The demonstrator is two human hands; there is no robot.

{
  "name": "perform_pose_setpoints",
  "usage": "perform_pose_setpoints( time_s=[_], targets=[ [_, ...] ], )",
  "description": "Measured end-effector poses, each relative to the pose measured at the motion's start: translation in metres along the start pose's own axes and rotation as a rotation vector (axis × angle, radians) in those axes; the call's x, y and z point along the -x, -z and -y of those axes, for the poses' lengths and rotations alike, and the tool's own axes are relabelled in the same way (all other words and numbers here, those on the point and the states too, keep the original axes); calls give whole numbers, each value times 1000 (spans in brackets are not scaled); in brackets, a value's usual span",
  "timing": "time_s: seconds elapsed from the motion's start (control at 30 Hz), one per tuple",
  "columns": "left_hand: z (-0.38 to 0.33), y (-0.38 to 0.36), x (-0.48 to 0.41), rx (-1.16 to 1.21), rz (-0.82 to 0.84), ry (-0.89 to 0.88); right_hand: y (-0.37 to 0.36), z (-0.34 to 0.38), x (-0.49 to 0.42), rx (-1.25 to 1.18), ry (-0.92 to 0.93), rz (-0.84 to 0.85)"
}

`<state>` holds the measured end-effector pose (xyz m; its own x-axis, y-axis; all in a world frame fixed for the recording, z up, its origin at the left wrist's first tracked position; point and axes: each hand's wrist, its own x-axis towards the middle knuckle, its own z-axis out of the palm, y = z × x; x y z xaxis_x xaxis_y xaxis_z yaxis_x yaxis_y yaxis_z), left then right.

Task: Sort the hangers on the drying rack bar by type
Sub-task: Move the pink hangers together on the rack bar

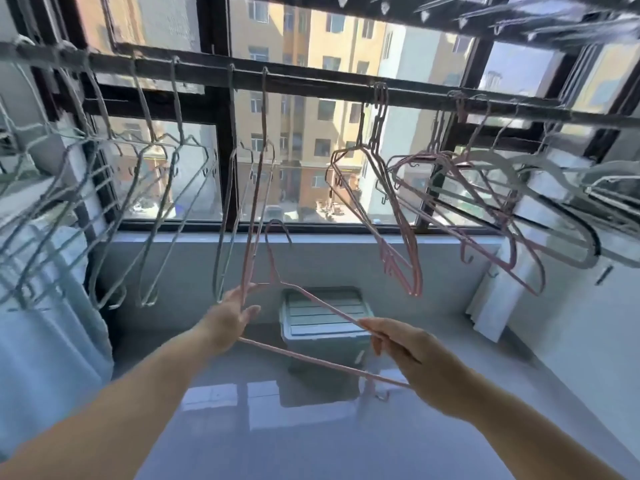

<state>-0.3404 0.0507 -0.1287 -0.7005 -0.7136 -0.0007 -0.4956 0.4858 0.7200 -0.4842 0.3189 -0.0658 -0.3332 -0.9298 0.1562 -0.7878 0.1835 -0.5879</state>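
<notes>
A dark drying rack bar [311,83] crosses the window from left to right. Several grey-green wire hangers [152,216] hang along its left half. Several pink wire hangers [401,237] and thicker pale plastic hangers [540,188] hang at the right. One pink hanger [254,202] hangs mid-bar, and my left hand [230,318] grips its lower end. A loose pink hanger [311,299] is off the bar, hook pointing up; my right hand [412,355] pinches its far corner, and its other corner lies by my left hand.
A pale green plastic storage box [325,323] sits on the glossy floor under the window. White curtain fabric [38,334] hangs at the left. A white appliance [519,289] stands at the right wall. A second rail with clips [485,15] runs overhead.
</notes>
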Motion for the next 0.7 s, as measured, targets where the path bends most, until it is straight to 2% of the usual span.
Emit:
perform_pose_setpoints(
  time_s=[0.1, 0.17, 0.23, 0.3, 0.4, 0.53, 0.7],
  targets=[
    [11, 6, 5, 109, 97, -54, 3, -24, 7, 20, -67, -21],
    [11, 6, 14, 183, 134, -85, 0, -42, 7, 67, -174, -130],
    [11, 2, 26, 242, 175, -68, -7, -56, 9, 194, -288, -243],
    [13, -4, 40, 306, 221, -26, -18, -59, 14, 265, -347, -261],
    [11, -11, 59, 534, 259, 69, -41, -50, 23, 250, -333, -157],
    [2, -18, 72, 860, 219, 188, -79, -29, 26, 190, -238, 9],
    [-15, -21, 66, 1058, 125, 244, -109, 1, 27, 65, -199, 164]
  ],
)
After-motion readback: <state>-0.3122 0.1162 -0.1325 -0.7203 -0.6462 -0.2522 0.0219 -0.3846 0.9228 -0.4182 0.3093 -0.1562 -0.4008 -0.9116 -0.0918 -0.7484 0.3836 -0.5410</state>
